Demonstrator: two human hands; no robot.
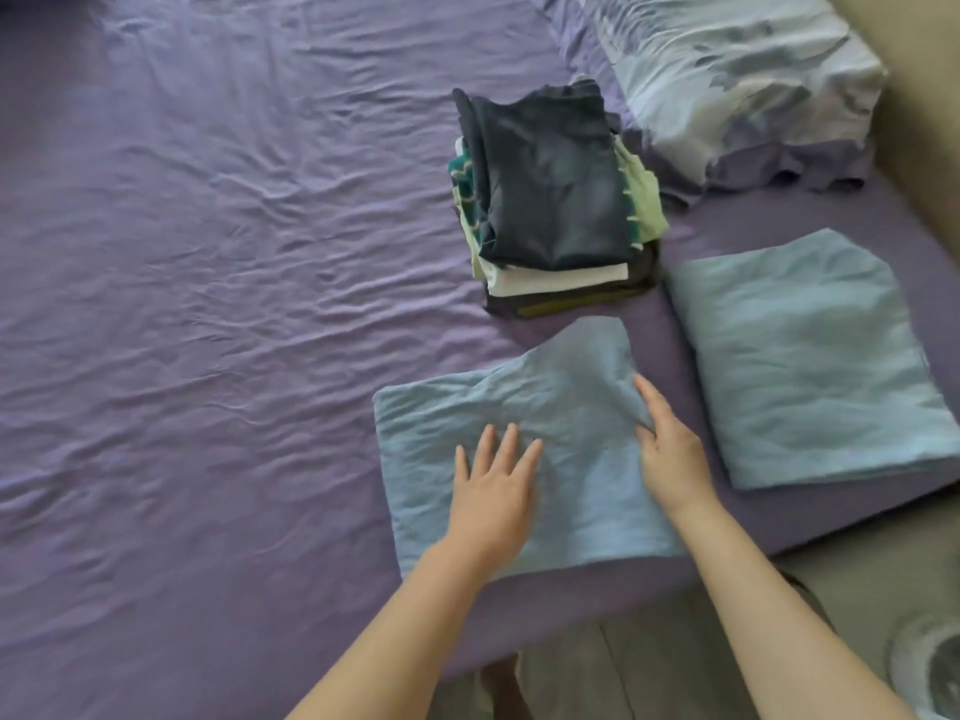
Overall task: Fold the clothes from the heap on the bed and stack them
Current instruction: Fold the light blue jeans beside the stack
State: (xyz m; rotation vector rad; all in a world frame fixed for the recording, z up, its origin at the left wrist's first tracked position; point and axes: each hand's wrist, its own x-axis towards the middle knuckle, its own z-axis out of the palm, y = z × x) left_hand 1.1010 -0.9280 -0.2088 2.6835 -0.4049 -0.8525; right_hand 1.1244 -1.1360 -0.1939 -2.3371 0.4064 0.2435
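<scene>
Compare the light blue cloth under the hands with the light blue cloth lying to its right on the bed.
The cloth under the hands has the left hand and right hand resting flat on it; the right cloth lies untouched. The cloth under the hands is creased, with a far corner that rises unevenly; the right cloth is smoother and squarer. The cloth under the hands lies in front of the stack of clothes, the right cloth beside it. Both are light blue, folded, on the purple sheet.

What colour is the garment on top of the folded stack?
Dark navy blue, slightly faded: the top garment on the stack, seen clearly in the head view.
</scene>
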